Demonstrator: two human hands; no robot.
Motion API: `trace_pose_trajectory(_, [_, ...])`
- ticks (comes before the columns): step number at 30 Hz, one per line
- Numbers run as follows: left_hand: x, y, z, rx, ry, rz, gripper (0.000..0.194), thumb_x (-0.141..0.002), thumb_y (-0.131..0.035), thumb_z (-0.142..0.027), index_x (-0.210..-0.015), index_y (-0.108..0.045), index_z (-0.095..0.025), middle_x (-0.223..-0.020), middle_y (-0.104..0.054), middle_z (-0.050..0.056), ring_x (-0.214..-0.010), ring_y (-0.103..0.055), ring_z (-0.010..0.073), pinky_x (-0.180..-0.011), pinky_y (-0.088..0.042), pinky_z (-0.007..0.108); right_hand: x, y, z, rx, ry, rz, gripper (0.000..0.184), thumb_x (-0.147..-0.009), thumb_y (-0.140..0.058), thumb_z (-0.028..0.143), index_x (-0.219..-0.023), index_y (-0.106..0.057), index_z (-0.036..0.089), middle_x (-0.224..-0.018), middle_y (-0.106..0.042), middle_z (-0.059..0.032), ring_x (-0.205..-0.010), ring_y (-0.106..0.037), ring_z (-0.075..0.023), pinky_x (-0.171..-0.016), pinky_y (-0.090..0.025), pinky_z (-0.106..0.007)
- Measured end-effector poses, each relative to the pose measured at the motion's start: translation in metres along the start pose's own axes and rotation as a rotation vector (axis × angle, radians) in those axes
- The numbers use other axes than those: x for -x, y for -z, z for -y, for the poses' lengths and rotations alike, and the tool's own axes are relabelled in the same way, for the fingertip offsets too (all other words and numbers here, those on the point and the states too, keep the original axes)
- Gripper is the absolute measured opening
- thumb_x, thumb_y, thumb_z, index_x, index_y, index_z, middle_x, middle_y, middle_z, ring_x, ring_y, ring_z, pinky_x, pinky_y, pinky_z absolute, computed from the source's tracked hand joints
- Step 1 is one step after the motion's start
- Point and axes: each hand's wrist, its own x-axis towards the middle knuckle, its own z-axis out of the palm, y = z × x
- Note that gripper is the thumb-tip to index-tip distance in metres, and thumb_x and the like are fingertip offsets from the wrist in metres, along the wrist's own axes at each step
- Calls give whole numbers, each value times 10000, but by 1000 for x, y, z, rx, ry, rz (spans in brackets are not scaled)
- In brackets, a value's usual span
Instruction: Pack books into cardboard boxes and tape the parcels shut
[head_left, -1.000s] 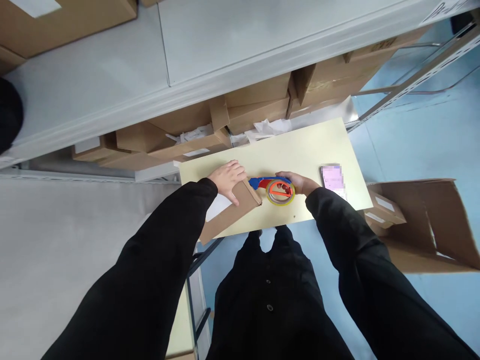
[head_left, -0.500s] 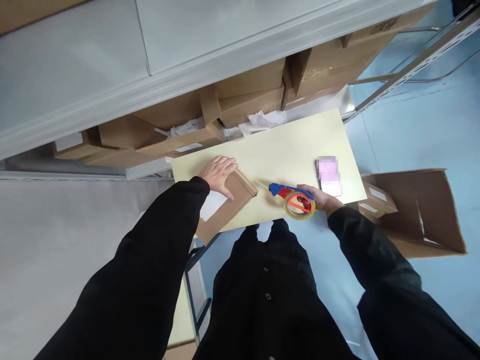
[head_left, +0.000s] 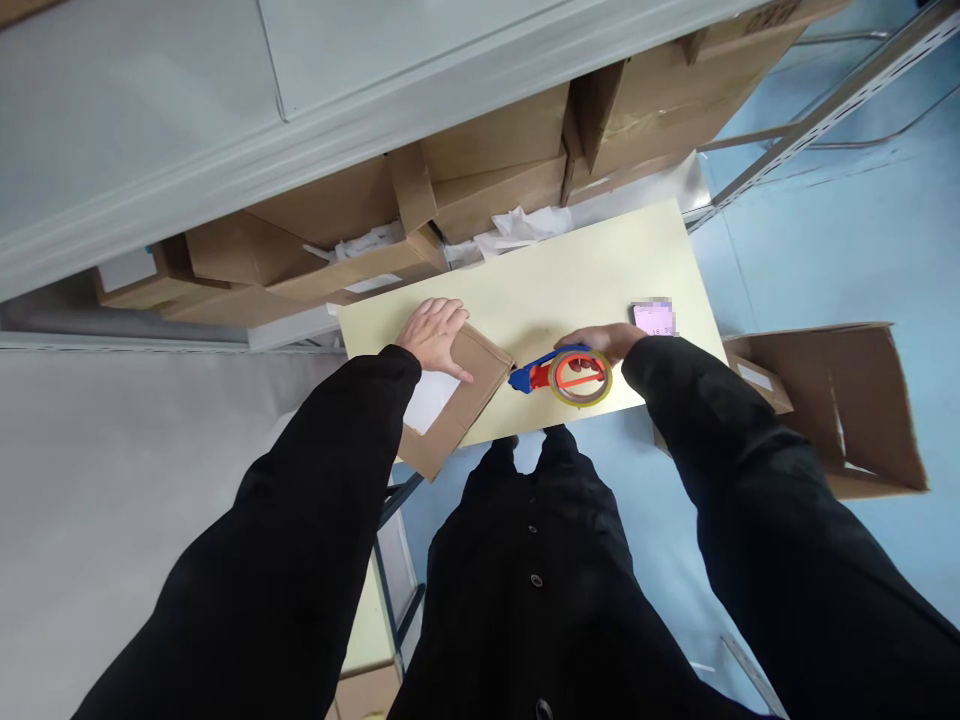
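Observation:
My left hand [head_left: 435,338] lies spread on a small brown cardboard box [head_left: 480,372], thumb and fingers apart, across its upper left part. A white label [head_left: 429,402] shows on the box beside my thumb. My right hand [head_left: 609,342] is closed round a tape dispenser [head_left: 538,376], red and blue with a yellow-edged roll. The dispenser's blue front end is at the box's right corner; whether they touch I cannot tell. Some of my right fingers show through the roll.
The box lies on a pale yellow table [head_left: 600,255], its lower corner over the front edge. A phone [head_left: 652,318] rests at the right, partly behind my sleeve. Open cartons [head_left: 495,195] line the shelf behind. Another open carton [head_left: 870,410] stands at the right.
My right hand has moved left with the tape dispenser, up to the box's right corner. My left hand stays on the box. My right sleeve now covers part of the phone.

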Motion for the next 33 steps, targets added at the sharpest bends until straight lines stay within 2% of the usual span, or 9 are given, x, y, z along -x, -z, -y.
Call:
trace_pose_trajectory(3, [1,0,-2,-1,13,-8,938,-476,-661,-768,-1148,-544,-124,-1196,-512,185,-1075,-453,356,-972,-288,462,-7,0,16,34,-66,-15,351,-762,-667,460,-571,-599,173,-480,-549,-34,-403,-458,-123,-422,-420,-272])
trace_pose_trajectory(6, [2,1,-2,-6,19,-5,928,-489,-652,-770,-1145,-541,-122,-1167,-518,176,-1053,-458,347,-963,-286,455,-7,-3,18,36,-61,-31,335,-771,-656,438,-573,-604,173,-487,-542,-42,-414,-464,-134,-433,-407,-285])
trace_pose_trajectory(12, [0,0,-4,18,23,-12,896,-509,-654,-756,-1139,-548,-127,-1159,-516,168,-1062,-455,345,-968,-275,458,6,-21,19,201,-43,-141,314,-769,-637,444,-622,-623,166,-586,-607,-50,-547,-552,-171,-562,-462,-300])
trace_pose_trajectory(16, [-1,-2,-10,39,111,-58,923,-509,-679,-735,-1169,-537,-106,-1169,-527,187,-1072,-463,359,-967,-283,466,-1,-57,24,481,7,-86,302,-704,-717,417,-588,-645,147,-645,-652,-57,-634,-590,-178,-691,-475,-305])
trace_pose_trajectory(18, [0,-4,-12,54,131,-80,950,-516,-691,-718,-1216,-515,-99,-1220,-517,203,-1113,-454,371,-985,-278,472,-1,-67,20,413,19,-20,335,-720,-692,459,-612,-660,144,-665,-667,-58,-641,-604,-176,-702,-478,-300])
trace_pose_trajectory(21, [2,-6,-11,77,106,-105,1021,-529,-699,-698,-1313,-448,-95,-1356,-447,220,-1241,-391,384,-1062,-220,479,17,-61,5,322,47,12,401,-743,-649,522,-622,-659,141,-663,-675,-68,-601,-601,-172,-680,-477,-306])
trace_pose_trajectory(26, [9,-2,-8,106,107,-140,1114,-584,-683,-684,-1423,-312,-53,-1515,-256,239,-1414,-175,381,-1148,-60,499,78,-33,-18,249,176,-264,418,-753,-639,545,-695,-648,130,-742,-690,-96,-630,-598,-179,-635,-465,-296])
trace_pose_trajectory(29, [24,7,-8,104,175,-151,927,-724,-616,-608,-1426,-329,-74,-1535,-236,215,-1441,-122,349,-1154,-57,504,100,-29,-30,218,302,-434,333,-792,-590,464,-813,-637,134,-788,-676,-82,-676,-600,-178,-616,-460,-272])
trace_pose_trajectory(33, [69,18,-20,90,366,-151,721,-832,-528,-493,-1413,-363,-99,-1544,-224,202,-1446,-125,333,-1145,-112,517,101,-34,-45,308,454,-560,148,-746,-535,260,-843,-570,154,-704,-604,-24,-617,-568,-153,-553,-425,-246])
